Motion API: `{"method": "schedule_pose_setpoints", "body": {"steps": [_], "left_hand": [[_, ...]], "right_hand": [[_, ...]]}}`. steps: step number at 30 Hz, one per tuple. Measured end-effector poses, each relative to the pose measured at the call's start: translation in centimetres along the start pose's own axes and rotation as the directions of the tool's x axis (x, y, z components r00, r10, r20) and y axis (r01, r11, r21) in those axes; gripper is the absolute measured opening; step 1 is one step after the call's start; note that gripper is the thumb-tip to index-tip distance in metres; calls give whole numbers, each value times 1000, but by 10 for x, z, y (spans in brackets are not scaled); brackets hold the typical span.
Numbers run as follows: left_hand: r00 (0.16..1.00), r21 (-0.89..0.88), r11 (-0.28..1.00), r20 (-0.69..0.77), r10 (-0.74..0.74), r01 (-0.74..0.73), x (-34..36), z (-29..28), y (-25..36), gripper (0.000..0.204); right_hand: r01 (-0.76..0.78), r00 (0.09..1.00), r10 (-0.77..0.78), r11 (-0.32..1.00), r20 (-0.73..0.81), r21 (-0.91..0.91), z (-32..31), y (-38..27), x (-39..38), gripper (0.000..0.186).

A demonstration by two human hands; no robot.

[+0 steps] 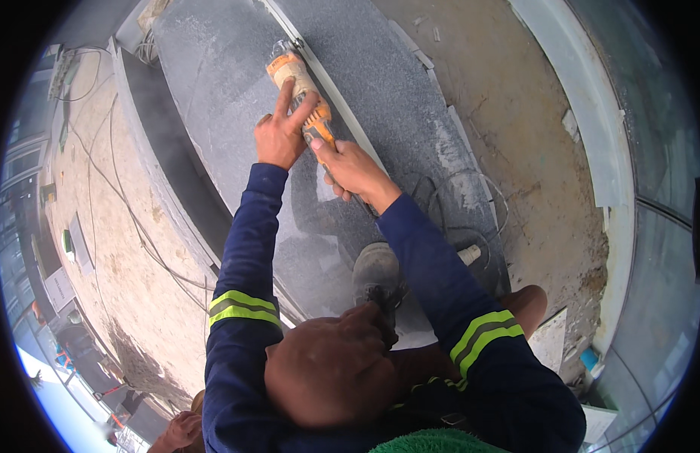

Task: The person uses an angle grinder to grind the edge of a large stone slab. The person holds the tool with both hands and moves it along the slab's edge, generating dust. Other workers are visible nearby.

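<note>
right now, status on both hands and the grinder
Left hand on orange grinder, right hand gripping its rear. Head at pale strip. Cord looped to the right.

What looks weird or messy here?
The orange tool has a pale wrap round its body, as if patched up. Whitish marks streak the slab near its right edge, odd against its dark grey.
</note>
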State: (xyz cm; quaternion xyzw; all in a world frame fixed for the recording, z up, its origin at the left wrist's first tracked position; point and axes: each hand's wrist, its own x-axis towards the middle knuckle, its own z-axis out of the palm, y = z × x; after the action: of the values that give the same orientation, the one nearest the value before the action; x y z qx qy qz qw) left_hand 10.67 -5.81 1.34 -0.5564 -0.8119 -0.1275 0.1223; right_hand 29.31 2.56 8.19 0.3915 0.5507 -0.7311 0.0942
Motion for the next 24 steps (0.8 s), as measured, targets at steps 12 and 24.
{"method": "schedule_pose_setpoints", "body": {"steps": [12, 24], "left_hand": [[996, -38, 997, 64, -64, 66, 23, 21, -24, 72], [994, -12, 998, 87, -64, 65, 16, 9, -16, 72]], "right_hand": [[38, 999, -38, 999, 1, -2, 0, -15, 47, 63], [10, 1000, -10, 1000, -13, 15, 1, -16, 24, 58]]}}
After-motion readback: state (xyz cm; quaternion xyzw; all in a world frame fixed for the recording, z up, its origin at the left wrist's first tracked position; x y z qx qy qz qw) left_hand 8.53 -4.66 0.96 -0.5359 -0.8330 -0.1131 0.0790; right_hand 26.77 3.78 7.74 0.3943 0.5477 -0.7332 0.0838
